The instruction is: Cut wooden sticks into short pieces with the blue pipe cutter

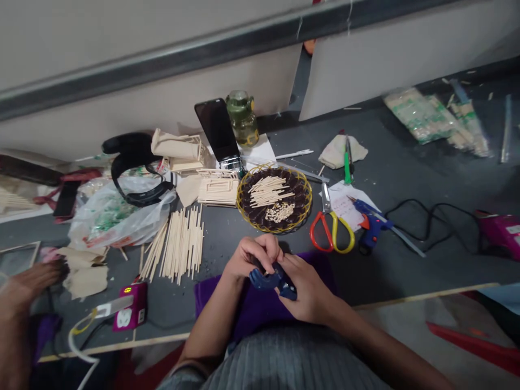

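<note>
Nearest the camera is the wearer's grey striped shirt point(300, 360), with a purple cloth point(254, 314) just ahead of it. On the near side of a round woven basket point(301, 199), a dark blue hand tool point(264, 279) is held by the left hand point(251, 259) and the right hand point(306, 290); each grip is closed on it, fingers bent, though the exact hold is partly hidden. The basket has long pale sticks point(268, 189) and short cut pieces point(280, 212) in it. Right of the basket on the dark table point(406, 179) are red-and-yellow-handled scissors point(327, 205), then a blue glue gun point(371, 230). Left of it lie more loose sticks point(182, 244) and, farther out, a clear plastic bag point(122, 216). Beyond the basket, a phone point(217, 127) leans upright beside a green jar point(244, 119). Far left of the basket is another person's blurred hand point(34, 287).
</note>
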`<act>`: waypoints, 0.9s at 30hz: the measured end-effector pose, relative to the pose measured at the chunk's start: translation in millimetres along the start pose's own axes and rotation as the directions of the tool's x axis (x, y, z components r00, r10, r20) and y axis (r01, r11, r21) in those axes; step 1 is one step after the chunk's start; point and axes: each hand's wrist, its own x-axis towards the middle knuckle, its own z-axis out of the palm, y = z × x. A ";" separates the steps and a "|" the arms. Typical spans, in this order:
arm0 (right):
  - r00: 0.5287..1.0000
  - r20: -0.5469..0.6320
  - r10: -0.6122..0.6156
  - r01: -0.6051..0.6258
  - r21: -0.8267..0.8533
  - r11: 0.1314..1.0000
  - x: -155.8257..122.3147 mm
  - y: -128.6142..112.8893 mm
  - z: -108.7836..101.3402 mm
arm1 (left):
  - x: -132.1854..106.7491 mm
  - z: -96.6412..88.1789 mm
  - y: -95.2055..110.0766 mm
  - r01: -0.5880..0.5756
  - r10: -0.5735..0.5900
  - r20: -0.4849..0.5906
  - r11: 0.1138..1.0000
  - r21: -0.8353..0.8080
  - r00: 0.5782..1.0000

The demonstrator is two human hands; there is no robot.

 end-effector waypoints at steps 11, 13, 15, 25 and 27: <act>0.999 0.017 0.031 -0.033 0.126 0.991 0.3 -1.2 -2.2 | -4.7 -12.2 -2.8 0.152 -0.151 -0.055 0.988 0.027 0.987; 0.996 0.040 0.076 -0.082 0.162 0.983 1.5 -0.6 -3.3 | -2.9 -10.2 -2.4 0.126 -0.125 -0.059 0.992 0.017 0.990; 0.992 0.056 0.112 -0.121 0.188 0.975 2.9 0.4 -5.0 | -0.6 -8.5 -2.4 0.092 -0.091 -0.048 0.996 0.013 0.995; 0.955 0.157 0.252 -0.291 0.326 0.899 3.3 13.4 -2.5 | 0.5 -11.0 -3.1 0.123 -0.112 -0.098 0.985 0.119 0.989; 0.953 0.160 0.257 -0.297 0.330 0.896 4.6 15.7 -0.8 | 0.2 -12.3 -3.3 0.119 -0.106 -0.101 0.984 0.130 0.989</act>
